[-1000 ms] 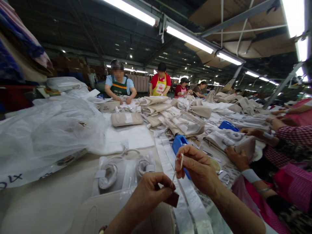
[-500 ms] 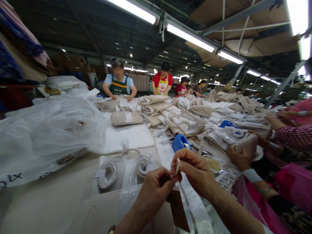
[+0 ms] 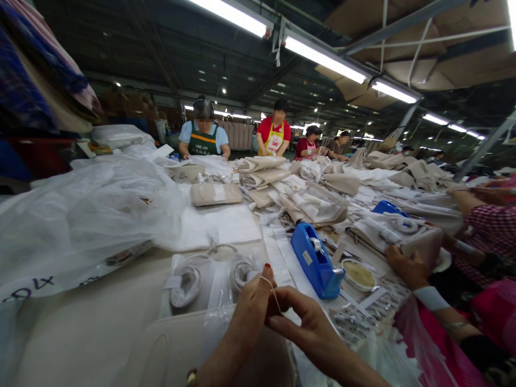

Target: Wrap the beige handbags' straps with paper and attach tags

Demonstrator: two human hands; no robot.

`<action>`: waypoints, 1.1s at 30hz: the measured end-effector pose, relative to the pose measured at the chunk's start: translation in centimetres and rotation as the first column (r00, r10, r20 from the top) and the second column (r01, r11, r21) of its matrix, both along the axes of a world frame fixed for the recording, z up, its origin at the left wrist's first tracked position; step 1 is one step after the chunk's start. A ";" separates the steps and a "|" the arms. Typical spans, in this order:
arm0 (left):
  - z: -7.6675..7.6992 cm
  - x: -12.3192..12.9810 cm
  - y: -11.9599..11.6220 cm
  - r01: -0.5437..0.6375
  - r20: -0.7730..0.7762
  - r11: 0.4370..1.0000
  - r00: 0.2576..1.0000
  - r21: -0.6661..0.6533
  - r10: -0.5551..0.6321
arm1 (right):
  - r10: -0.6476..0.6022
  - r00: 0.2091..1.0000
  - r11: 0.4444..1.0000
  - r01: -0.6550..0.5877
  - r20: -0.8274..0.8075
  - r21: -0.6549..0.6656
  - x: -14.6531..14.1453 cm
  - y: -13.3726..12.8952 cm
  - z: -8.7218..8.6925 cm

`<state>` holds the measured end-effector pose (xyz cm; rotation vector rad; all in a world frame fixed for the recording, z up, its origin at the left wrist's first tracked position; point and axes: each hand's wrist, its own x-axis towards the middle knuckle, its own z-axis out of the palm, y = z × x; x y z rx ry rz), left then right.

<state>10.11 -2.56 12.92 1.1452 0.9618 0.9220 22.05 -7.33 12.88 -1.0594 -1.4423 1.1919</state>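
A thin cream string (image 3: 275,293) loops over the thumb of my left hand (image 3: 250,309), whose fingers are closed on it. My right hand (image 3: 302,320) meets the left one, its thumb and fingers pinched around the string's lower part. The brown tag seen earlier is hidden now. Under my hands lies a beige bag (image 3: 185,344) with a clear plastic strip across it. Just behind are two wrapped coils of handle or strap, a left coil (image 3: 185,286) and a right coil (image 3: 241,273), partly covered by my left hand.
A blue tape dispenser (image 3: 316,263) and a round dish (image 3: 358,275) stand to the right. Plastic wrapping (image 3: 88,209) covers the left side. Stacked beige bags (image 3: 264,174) lie further back. At right, a co-worker's hand (image 3: 407,266) holds another bag; several people work across the table.
My hands have moved slightly down and closer together, and the brown tag has gone out of sight. The string now loops over my left thumb. The view has shifted, uncovering the tape dispenser.
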 end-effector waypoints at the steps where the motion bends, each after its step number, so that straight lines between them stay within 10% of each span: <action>1: 0.0 -0.1 0.1 -0.012 -0.014 0.999 1.000 -0.036 0.012 | -0.010 1.000 1.000 0.010 -0.003 -0.021 -0.1 0.0 -0.4; 15: -0.3 -1.8 2.6 0.003 -0.444 0.914 0.875 0.405 0.193 | 0.311 0.919 0.932 -0.244 0.242 -0.269 0.1 4.2 0.8; 20: 1.5 -4.7 5.9 0.205 -0.404 0.941 0.911 0.268 -0.083 | 0.238 0.969 0.926 -0.209 0.059 -0.314 1.1 8.7 2.0; 26: -0.8 -6.1 11.6 0.234 -0.782 0.934 0.619 0.272 0.073 | 0.050 0.909 0.994 -0.006 0.415 -0.105 1.8 16.5 3.1; 33: -5.0 -4.0 14.5 0.246 -0.900 0.939 0.420 0.239 0.119 | 0.133 0.678 0.989 -0.040 0.723 -0.145 -0.5 23.5 -0.4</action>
